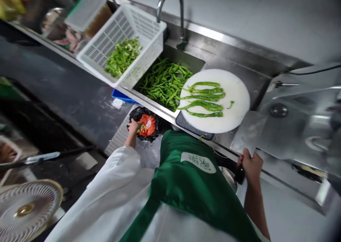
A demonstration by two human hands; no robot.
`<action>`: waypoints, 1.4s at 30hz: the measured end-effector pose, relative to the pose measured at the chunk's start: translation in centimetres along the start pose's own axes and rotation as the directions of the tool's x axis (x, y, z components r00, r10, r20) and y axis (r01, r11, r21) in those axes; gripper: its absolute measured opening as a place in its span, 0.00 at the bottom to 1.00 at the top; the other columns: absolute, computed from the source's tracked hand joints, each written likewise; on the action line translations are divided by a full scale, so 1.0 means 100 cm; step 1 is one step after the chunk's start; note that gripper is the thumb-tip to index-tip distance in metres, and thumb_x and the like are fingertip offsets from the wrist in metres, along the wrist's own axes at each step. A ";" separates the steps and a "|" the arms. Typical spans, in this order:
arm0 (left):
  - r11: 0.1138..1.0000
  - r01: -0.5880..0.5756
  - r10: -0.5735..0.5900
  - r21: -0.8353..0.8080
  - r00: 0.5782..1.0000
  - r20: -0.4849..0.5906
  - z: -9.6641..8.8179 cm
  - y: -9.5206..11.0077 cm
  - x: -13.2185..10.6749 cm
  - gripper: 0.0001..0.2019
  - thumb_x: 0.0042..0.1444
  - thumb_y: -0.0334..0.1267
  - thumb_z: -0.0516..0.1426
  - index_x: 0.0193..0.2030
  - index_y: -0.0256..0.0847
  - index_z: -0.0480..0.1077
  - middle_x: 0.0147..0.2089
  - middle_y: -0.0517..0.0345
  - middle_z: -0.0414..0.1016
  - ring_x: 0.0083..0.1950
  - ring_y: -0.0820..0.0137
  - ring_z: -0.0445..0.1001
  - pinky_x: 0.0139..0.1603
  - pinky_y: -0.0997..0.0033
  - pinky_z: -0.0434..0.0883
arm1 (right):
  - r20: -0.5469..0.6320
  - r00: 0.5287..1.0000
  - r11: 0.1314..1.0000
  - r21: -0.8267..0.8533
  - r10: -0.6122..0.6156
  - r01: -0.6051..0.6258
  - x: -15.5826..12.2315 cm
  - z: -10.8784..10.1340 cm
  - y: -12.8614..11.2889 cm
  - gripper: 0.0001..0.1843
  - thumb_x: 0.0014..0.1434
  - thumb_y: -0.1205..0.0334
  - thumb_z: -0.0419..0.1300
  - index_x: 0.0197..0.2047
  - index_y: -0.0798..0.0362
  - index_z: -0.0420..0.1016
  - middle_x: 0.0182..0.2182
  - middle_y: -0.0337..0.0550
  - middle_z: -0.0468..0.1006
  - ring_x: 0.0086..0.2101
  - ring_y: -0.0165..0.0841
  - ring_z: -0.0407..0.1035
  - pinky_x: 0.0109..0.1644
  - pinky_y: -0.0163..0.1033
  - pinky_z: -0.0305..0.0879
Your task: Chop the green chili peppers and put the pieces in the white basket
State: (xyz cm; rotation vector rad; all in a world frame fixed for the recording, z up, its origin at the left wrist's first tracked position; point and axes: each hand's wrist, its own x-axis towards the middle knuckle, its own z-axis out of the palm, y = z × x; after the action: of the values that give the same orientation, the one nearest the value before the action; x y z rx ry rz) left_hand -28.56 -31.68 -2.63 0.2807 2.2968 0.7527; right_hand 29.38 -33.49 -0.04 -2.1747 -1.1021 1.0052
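Observation:
My right hand is closed round the dark handle of a cleaver, its broad blade pointing away from me beside the board. Down to the left, my left hand reaches over a bin lined with a black bag; its fingers look stretched out. Red and green scraps lie inside the bin. On the round white cutting board several long green peppers lie side by side, with a small cut stem to their right.
Many green peppers fill the sink under the tap. A white basket of chopped green peppers stands left of them. A lidded plastic tub is farther left. Another metal basin lies right.

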 end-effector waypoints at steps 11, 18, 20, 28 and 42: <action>-0.219 -0.949 0.099 -0.229 -0.255 0.962 0.267 0.029 -0.168 0.12 0.57 0.23 0.59 0.40 0.41 0.81 0.39 0.47 0.83 0.38 0.62 0.81 0.42 0.66 0.75 | -0.097 0.980 0.984 0.061 0.172 -0.167 -0.024 -0.002 0.006 0.18 0.61 0.43 0.58 0.28 0.45 0.60 0.15 0.36 0.69 0.16 0.34 0.65 0.22 0.39 0.62; -0.389 -0.864 -0.027 -0.320 -0.336 0.941 0.272 0.039 -0.185 0.10 0.61 0.24 0.58 0.41 0.38 0.80 0.42 0.45 0.82 0.38 0.62 0.80 0.36 0.66 0.73 | -0.106 0.962 0.967 0.053 0.253 -0.249 -0.039 -0.004 0.021 0.20 0.63 0.44 0.56 0.25 0.46 0.63 0.14 0.39 0.70 0.17 0.36 0.66 0.28 0.41 0.64; -0.417 -0.854 0.072 -0.310 -0.371 0.926 0.277 0.069 -0.196 0.14 0.65 0.26 0.54 0.52 0.38 0.78 0.49 0.44 0.80 0.43 0.60 0.80 0.41 0.64 0.74 | -0.096 0.956 0.960 0.065 0.278 -0.272 -0.043 -0.007 0.024 0.20 0.63 0.44 0.55 0.24 0.46 0.64 0.14 0.39 0.70 0.18 0.36 0.67 0.30 0.41 0.64; -0.156 -0.982 0.456 0.105 0.022 0.890 0.394 0.217 -0.209 0.13 0.63 0.21 0.54 0.47 0.33 0.78 0.60 0.38 0.71 0.53 0.58 0.74 0.57 0.58 0.70 | -0.047 0.927 0.925 0.107 0.372 -0.366 -0.037 -0.021 0.026 0.20 0.62 0.42 0.55 0.25 0.45 0.65 0.15 0.40 0.72 0.19 0.36 0.67 0.29 0.40 0.63; 0.474 -0.799 0.861 -0.369 0.333 0.385 0.246 0.173 -0.123 0.09 0.48 0.34 0.64 0.37 0.37 0.76 0.43 0.53 0.78 0.37 0.72 0.75 0.38 0.73 0.71 | 0.050 0.990 0.987 0.081 0.134 -0.137 0.019 -0.007 0.027 0.26 0.61 0.35 0.57 0.22 0.46 0.66 0.14 0.41 0.70 0.18 0.36 0.66 0.29 0.42 0.65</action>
State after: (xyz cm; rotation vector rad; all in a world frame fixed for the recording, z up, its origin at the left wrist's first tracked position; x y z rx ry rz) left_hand -3.02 -11.69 -0.23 1.5279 1.4167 1.1065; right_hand 31.99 -33.48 -2.24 -2.1927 -0.9241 1.1434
